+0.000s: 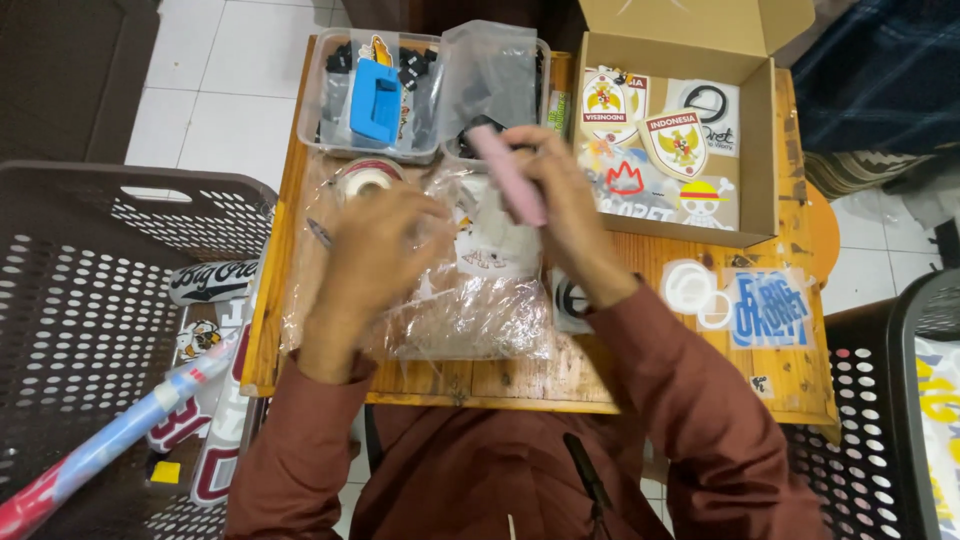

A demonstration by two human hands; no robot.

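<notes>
Head view: a pink strip (508, 176) is gripped by the closed right hand (565, 215), while a clear plastic bag (470, 310) is pressed under the loosely curled left hand (378, 250).

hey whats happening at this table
A person sits at a small wooden table. The right hand holds a pink cutter-like tool, while the left hand presses on a clear plastic bag with a sticker inside. An open cardboard box of stickers sits at the right.

Both forearms reach forward, left hand (375, 245) curled downward, right hand (560, 205) gripping, raised.
</notes>
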